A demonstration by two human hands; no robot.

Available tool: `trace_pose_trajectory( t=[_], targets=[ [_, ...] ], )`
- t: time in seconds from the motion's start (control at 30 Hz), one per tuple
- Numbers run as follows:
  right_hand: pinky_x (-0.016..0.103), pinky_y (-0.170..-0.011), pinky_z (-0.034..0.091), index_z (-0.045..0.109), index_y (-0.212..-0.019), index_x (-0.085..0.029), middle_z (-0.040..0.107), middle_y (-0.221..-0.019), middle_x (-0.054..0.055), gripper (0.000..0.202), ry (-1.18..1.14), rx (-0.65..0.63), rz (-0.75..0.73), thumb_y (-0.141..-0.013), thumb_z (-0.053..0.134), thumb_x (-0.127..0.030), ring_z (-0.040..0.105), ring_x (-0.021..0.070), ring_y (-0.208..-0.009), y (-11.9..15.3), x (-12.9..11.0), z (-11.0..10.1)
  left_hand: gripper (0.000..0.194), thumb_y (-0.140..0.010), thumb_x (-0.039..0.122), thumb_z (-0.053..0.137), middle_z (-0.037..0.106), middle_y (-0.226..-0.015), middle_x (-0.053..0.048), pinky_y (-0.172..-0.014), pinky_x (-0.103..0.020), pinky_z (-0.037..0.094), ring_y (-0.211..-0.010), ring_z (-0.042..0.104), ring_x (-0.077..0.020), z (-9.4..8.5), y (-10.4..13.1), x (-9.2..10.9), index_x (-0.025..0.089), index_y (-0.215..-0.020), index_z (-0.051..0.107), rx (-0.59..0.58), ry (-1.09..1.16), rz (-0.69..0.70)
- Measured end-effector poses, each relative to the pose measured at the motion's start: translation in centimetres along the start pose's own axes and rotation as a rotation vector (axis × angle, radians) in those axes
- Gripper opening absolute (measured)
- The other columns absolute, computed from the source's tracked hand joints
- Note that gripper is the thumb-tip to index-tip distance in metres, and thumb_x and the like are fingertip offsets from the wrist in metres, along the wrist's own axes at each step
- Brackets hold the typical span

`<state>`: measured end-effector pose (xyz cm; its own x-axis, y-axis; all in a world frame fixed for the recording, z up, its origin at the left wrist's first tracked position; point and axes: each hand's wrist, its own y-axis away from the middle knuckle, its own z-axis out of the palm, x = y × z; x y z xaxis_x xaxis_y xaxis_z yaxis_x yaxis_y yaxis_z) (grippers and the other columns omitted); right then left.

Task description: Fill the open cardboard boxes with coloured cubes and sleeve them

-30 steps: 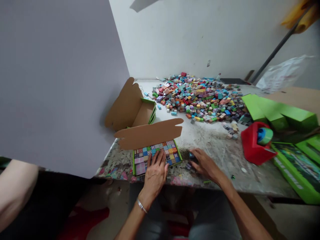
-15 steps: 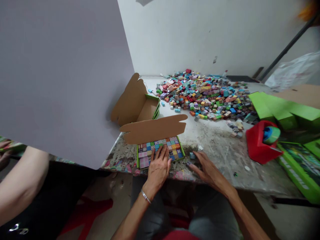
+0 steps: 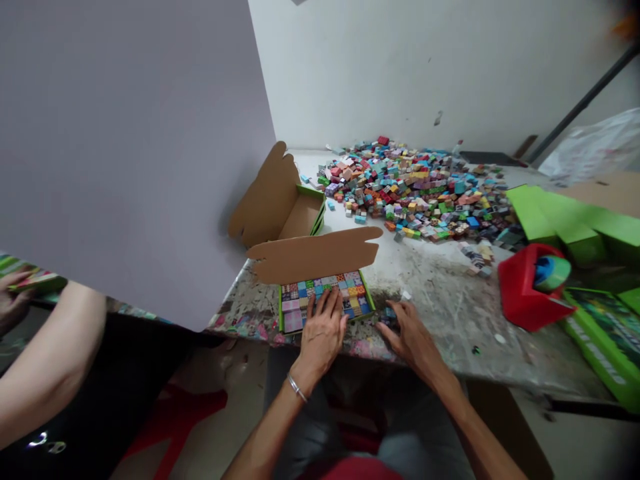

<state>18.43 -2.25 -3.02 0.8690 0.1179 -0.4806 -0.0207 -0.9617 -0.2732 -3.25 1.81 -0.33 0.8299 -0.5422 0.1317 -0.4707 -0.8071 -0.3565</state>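
A green-edged box (image 3: 281, 313) with a raised brown cardboard lid (image 3: 315, 257) lies near the table's front edge, filled with rows of small patterned blocks. My left hand (image 3: 323, 330) rests flat on those blocks, fingers spread, a silver bangle on its wrist. Just right of the box, my right hand (image 3: 410, 333) is on the table with thumb and forefinger apart. Small dark bluish blocks (image 3: 389, 313) sit between those fingers; whether they are gripped is not clear.
Behind is a large heap of colourful blocks (image 3: 410, 190). An open box (image 3: 300, 213) stands back left. At right are a red container (image 3: 525, 287) with tape and green boxes (image 3: 600, 347). A grey panel (image 3: 125, 153) and another person's arm (image 3: 60, 353) are at left.
The view has shifted slightly, so the table contents appear further right. My right thumb and fingers have come closer around the small blocks. My left hand stays on the filled box.
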Motion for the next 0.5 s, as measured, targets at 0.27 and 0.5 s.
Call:
trace_pose_trajectory(
  t=[0.27, 0.5],
  targets=[
    [0.041, -0.091, 0.048, 0.041, -0.132, -0.014, 0.054, -0.117, 0.015, 0.047, 0.029, 0.041, 0.002, -0.086, 0.045, -0.025, 0.055, 0.0265, -0.109, 0.1, -0.4, 0.4, 0.044, -0.096, 0.028, 0.036, 0.042, -0.146, -0.007, -0.115, -0.046, 0.026, -0.135, 0.035, -0.0226, 0.1, -0.1, 0.1, 0.015, -0.138, 0.040, -0.012, 0.041, -0.002],
    [0.037, -0.072, 0.051, 0.055, -0.113, -0.016, 0.061, -0.096, 0.012, 0.038, -0.050, 0.089, 0.017, -0.086, 0.051, -0.043, 0.060, 0.0227, -0.079, 0.0, -0.2, -0.6, 0.040, -0.095, 0.025, 0.040, 0.044, -0.143, -0.012, -0.111, -0.048, 0.034, -0.131, 0.041, -0.0240, -1.7, 0.9, -0.4, 0.017, -0.134, 0.043, 0.029, 0.188, -0.008]
  ],
)
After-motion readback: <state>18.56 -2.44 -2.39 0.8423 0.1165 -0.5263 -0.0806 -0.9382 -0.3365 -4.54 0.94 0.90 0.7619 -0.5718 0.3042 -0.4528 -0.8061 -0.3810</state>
